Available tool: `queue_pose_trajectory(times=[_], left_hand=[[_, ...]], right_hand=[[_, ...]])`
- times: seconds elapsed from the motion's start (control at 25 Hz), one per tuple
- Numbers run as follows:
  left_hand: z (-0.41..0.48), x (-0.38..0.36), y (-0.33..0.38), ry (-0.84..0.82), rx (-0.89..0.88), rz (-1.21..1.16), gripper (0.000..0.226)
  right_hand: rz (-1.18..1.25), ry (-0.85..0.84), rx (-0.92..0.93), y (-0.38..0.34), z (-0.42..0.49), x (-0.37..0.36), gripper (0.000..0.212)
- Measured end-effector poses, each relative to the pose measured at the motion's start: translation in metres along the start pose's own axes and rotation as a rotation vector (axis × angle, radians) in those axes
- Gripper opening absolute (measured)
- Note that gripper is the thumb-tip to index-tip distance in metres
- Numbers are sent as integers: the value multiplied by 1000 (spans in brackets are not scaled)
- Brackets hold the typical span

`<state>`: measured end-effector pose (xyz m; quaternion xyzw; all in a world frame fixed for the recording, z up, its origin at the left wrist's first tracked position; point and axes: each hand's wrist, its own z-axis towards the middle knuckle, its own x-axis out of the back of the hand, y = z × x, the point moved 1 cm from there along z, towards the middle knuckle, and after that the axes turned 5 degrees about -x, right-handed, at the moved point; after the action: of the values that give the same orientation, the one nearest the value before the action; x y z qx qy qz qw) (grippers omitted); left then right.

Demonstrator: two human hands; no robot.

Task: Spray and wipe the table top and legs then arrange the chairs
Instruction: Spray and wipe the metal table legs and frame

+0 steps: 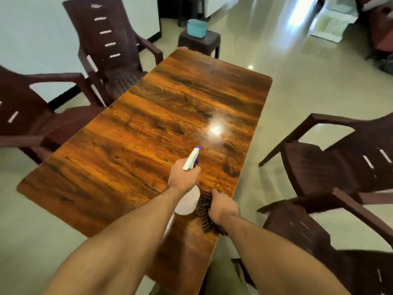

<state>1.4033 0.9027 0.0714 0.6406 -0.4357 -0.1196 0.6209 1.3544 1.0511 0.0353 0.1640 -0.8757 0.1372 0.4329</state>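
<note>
One spray bottle (190,161) is the thing in use. It is held up over the near right part of the worktop (131,145), with its white trigger head and blue nozzle aimed away from the person toward the middle of the wood. The left grip (184,176) is closed round the bottle's neck, fingers curled at the trigger, and the pale body hangs below the wrist. A soft whitish patch (214,129) lies ahead of the nozzle. It looks like mist mixed with a lamp's reflection, and I cannot tell how much is which.

Just beside the bottle, the right grip (223,206) is bunched on a dark patterned cloth (204,209) near the worktop's right edge. Whether the cloth touches the wood is unclear. The table legs are out of sight.

Four maroon plastic chairs stand pulled back at angles, two on the left (114,50) (27,116) and two on the right (340,158) (319,231). Beyond the far end a low stool (198,42) carries a teal tub (196,28).

Likely troubles:
- Spray aimed this close to the right edge could drift onto the glossy floor (297,86) and leave it slippery where the person must walk.
- Repeated pulls on one spot could pool liquid and streak the finish if the wiping lags.
- The near right chair sits close enough to catch a leg or elbow.

No brand, label or writing can be read anywhere. The bottle looks plain.
</note>
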Motion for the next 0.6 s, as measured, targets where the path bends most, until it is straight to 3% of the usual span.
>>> queue_pose_trajectory(times=[0.28, 0.6], left_hand=[[74, -28, 38, 173, 28, -124, 21], [192, -148, 130, 309, 119, -103, 14]], right_hand=[[-204, -70, 119, 6, 104, 81, 36], [-219, -44, 326, 81, 243, 176, 40]])
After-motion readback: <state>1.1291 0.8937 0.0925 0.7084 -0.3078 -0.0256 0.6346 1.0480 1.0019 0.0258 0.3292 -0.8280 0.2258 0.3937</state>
